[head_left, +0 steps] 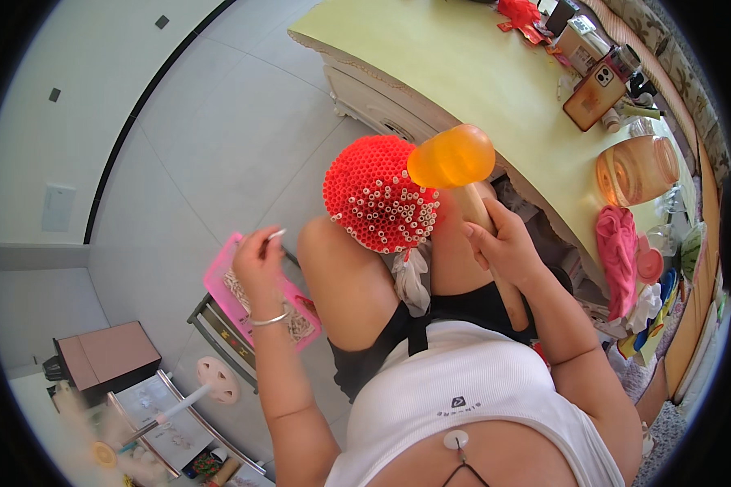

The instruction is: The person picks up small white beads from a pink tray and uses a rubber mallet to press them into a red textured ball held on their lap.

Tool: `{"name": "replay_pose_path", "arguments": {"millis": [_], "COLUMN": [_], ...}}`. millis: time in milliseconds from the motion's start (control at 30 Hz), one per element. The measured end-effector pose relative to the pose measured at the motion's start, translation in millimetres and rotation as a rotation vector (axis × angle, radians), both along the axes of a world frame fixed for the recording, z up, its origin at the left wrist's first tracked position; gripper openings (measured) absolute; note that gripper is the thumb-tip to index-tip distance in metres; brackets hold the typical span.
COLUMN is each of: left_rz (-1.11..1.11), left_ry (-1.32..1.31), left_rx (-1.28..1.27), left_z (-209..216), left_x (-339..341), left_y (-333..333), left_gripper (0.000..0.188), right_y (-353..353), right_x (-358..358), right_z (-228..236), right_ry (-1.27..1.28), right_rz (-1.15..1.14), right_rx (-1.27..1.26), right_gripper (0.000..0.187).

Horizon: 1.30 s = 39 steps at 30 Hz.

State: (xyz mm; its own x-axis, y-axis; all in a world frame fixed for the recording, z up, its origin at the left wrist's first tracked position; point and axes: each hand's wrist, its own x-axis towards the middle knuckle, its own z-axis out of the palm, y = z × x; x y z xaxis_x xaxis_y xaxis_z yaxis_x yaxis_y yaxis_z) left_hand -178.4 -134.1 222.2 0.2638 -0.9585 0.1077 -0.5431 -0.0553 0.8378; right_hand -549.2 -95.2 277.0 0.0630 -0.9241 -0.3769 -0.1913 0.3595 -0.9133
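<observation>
My right hand (503,243) is wrapped round the wooden handle of a mallet (456,156) with a rounded orange head. The head is held up at the right edge of a round bundle of red tubes (367,162) between my knees. Many small whitish sticks poke out of the tubes in its middle and lower right; the upper left tubes show no sticks. Off to the left, my left hand (257,264) pinches a small white stick (276,234). Below that hand sits a pink basket (217,276) with loose whitish sticks (300,326) in it.
The basket rests on a dark stool (223,329). To the right, a yellow-green table (430,61) carries a phone (594,96), an amber jar (638,170) and a pink cloth (617,260). A white plastic bag (412,280) hangs below the bundle. A cart (170,422) stands lower left.
</observation>
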Motion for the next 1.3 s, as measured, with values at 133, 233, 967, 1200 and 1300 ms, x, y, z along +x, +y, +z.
{"name": "replay_pose_path", "arguments": {"millis": [133, 233, 967, 1200, 1300], "left_rz": [-0.181, -0.358, -0.611, -0.661, -0.678], "left_ry": [0.202, -0.063, -0.369, -0.583, -0.612], "left_rx": [-0.023, -0.177, -0.259, -0.207, -0.196], "left_z": [37, 33, 19, 16, 15], "left_x": [-94, -125, -150, -156, -157], "left_y": [-41, -65, -86, -92, -95], "left_gripper": [0.009, 0.007, 0.006, 0.004, 0.005], "right_y": [-4, -5, -9, -8, -9], "right_x": [-4, -7, -7, -5, -2], "right_z": [0, -1, 1, 0, 6], "right_ry": [0.006, -0.005, -0.081, -0.098, -0.054], "right_rz": [0.016, 0.013, 0.018, 0.001, 0.027], "right_rx": [0.015, 0.003, -0.011, 0.007, -0.003], "right_gripper": [0.015, 0.016, 0.025, 0.023, 0.023]}}
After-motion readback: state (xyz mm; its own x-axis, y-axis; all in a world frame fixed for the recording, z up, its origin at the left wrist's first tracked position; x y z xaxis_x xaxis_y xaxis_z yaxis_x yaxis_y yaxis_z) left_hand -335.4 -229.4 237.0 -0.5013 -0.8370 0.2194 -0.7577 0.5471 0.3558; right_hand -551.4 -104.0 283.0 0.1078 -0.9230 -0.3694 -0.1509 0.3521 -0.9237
